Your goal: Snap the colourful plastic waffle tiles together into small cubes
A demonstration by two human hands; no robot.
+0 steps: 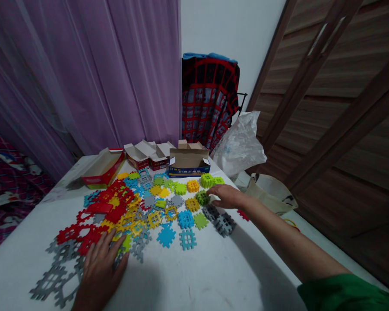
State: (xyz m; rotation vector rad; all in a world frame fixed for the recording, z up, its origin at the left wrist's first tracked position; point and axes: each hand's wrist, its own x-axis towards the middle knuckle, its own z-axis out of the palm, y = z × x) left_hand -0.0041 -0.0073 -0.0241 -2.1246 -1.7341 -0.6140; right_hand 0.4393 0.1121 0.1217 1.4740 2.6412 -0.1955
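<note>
My right hand (226,196) is stretched over the table's right side, its thumb and fingers apart. Its fingertips are right beside a dark green plastic building block (202,198); whether they touch it I cannot tell. Just below that hand lie dark grey interlocking pieces (225,224). At the lower left, my left hand (100,267) rests with spread fingers on the near edge of a mixed pile, next to a lime piece (127,243) and grey pieces (50,283). Red pieces (116,211) are heaped beyond it. Blue squares (185,219) and yellow ones (154,219) lie between the hands.
Along the back of the white table (181,280) stand an open blue carton (189,169), red-and-white cartons (158,162) and a long red box (105,170). A clear plastic bag (241,144) and a pale cloth bag (270,194) are at the right, before a wooden wardrobe (343,129).
</note>
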